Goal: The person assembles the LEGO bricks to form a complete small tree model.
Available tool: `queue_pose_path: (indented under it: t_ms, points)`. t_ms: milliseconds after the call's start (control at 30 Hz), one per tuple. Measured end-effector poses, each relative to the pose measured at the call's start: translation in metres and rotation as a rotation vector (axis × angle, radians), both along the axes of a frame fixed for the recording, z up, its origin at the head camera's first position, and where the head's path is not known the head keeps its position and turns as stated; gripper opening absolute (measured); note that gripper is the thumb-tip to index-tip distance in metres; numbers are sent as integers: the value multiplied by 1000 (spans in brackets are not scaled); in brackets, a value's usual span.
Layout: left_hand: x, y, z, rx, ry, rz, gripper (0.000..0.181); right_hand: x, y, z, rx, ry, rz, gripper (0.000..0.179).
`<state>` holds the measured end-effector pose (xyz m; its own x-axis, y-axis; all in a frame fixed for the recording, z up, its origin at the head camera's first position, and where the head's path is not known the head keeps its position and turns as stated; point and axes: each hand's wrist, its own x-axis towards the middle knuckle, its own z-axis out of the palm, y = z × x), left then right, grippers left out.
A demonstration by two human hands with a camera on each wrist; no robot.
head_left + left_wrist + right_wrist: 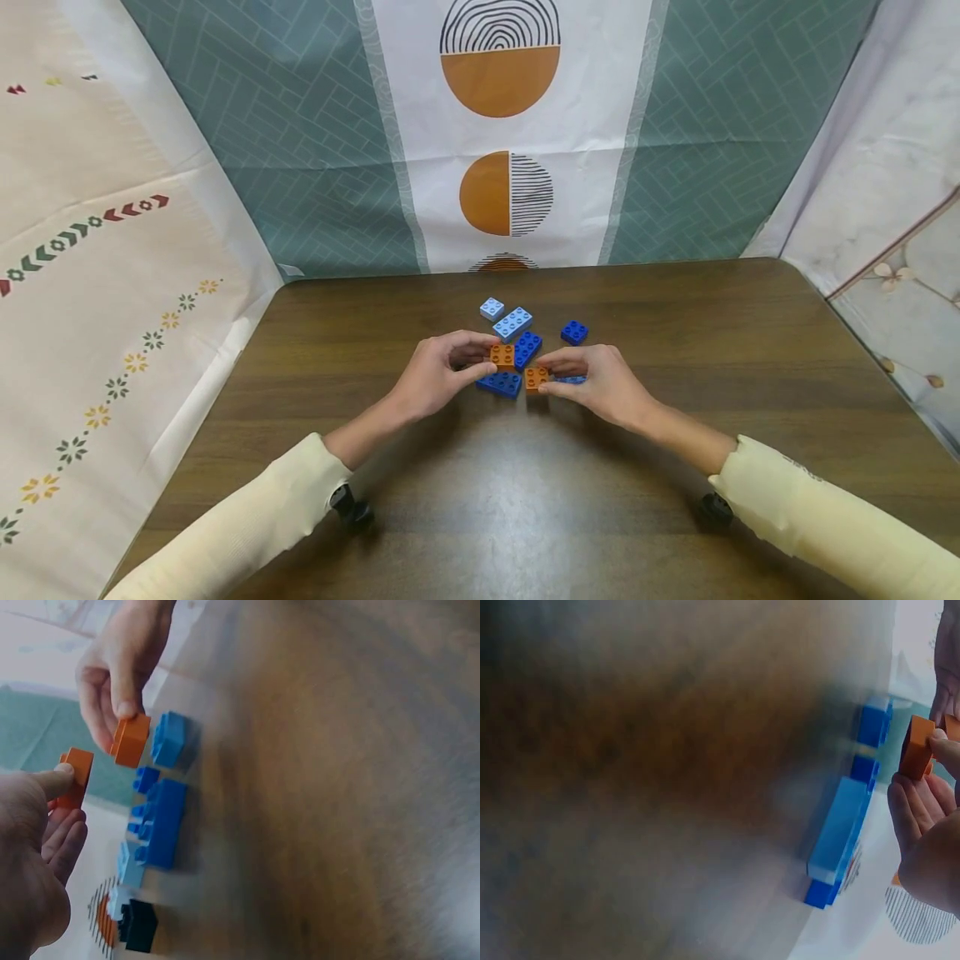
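The person's left hand (438, 375) pinches the left orange two-by-two brick (502, 357) between thumb and fingers, its grip clamped on the sides with the studs facing up. The right hand (607, 385) has its grip closed the same way on the right orange two-by-two brick (536, 380), also studs up. Both orange bricks are held above the table (337, 333), near each other with a small gap between them; the one in the left hand is slightly farther from the person.

Around and below the hands, blue bricks rest on the table. A blue two-by-four brick (500, 384) lies just nearer than the left orange brick, partly hidden by the left hand. A dark-blue two-by-four brick (528, 347) lies at an angle just beyond the orange pair. Farther off are a light-blue two-by-four brick (513, 324) and, at its far left, a light-blue two-by-two brick (492, 308). To the right, beyond the right hand, sits a dark-blue two-by-two brick (574, 332). Another blue brick (572, 380) shows under the right hand, too covered in the head view for its studs to be counted. Cream sleeves (247, 521) cover both forearms.
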<state>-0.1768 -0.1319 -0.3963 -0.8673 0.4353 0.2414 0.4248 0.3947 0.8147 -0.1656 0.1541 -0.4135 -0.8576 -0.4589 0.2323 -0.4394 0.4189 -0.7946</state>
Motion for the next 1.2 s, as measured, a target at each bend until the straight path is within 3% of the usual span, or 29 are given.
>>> queue_pose_path:
  t_ms: [400, 633, 1200]
  points:
    - [21, 9, -17, -42, -20, -41, 33, 15, -14, -13, 9, -58, 30, 35]
    - [24, 11, -25, -69, -31, -47, 32, 15, -18, -19, 34, -82, 42, 36]
    - [28, 15, -36, -79, -34, -56, 32, 15, -24, -23, 68, -45, 49, 39]
